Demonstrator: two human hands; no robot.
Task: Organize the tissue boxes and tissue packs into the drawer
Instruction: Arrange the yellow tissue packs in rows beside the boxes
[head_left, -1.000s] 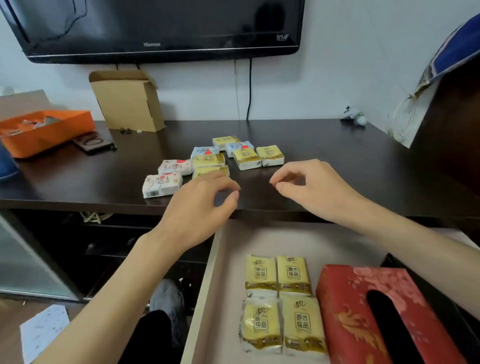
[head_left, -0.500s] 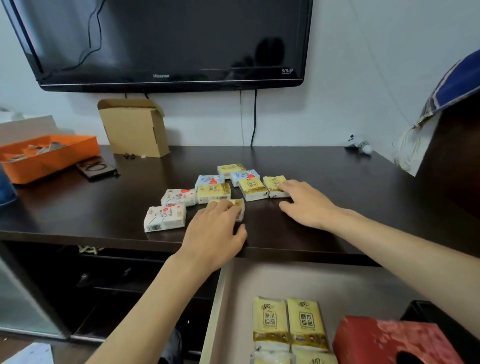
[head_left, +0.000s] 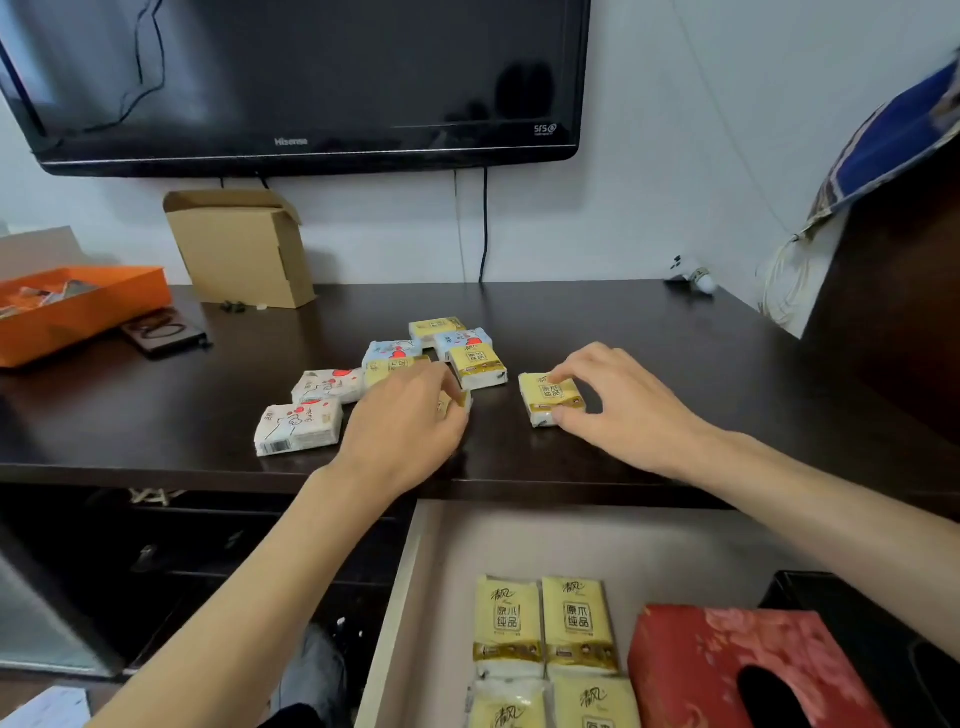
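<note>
Four yellow tissue packs (head_left: 545, 644), red tissue box (head_left: 727, 670) in drawer (head_left: 395, 613) — right hand (head_left: 618, 410), left hand (head_left: 410, 421) each pinching yellow pack (head_left: 548, 397); seven remain on far dresser top (head_left: 623, 332).

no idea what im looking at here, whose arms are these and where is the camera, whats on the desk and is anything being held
There is no machine here: these are a person's two bare arms. The single picture comes from a camera worn on their head, looking forward and down.

On the dark desk lies a cluster of small tissue packs, some yellow, some white with red or blue print. The right hand pinches one yellow pack that sits apart from the rest. The left hand closes over another yellow one, mostly hidden.

Below, an open drawer already holds four yellow packs and a red tissue box. A TV hangs above.
</note>
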